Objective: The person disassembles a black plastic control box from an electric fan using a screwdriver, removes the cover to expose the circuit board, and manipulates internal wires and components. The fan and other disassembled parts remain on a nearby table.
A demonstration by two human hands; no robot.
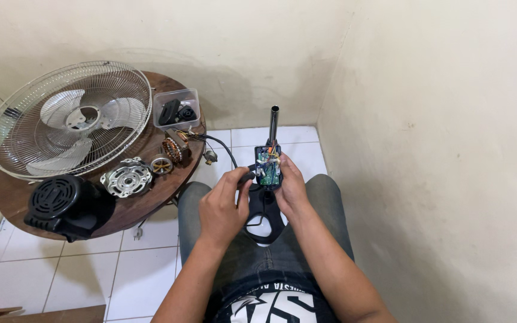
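The person is sitting in the corner of the room, holding a small black control box [268, 167] up over the lap, between the knees. The box is lying open toward the camera, showing a green circuit board inside with a bunch of coloured wires, orange, white and blue, gathering at its top end. A dark metal tube [274, 122] is rising straight up from behind the box. Below the box, a black plastic shell [264, 215] is hanging down over the lap.

The right hand [291, 188] is closing around the box's right side, fingers wrapping behind it and thumb lying along its edge. The left hand [222, 206] is gripping the box's lower left side, fingers curling in and pinching at a black cable [225, 146] that is running from there back to the tabletop. The two hands are sitting close together, one on each side of the box.

A round wooden tabletop [151, 209] is standing to the person's left. A wire fan guard [70, 116] with pale blades is taking up its far side, with a clear tub [178, 109] of black parts at the far right edge. A copper-wound stator [176, 149], a silver motor plate [127, 177] and a black motor cover [67, 206] are lying along the near edge.
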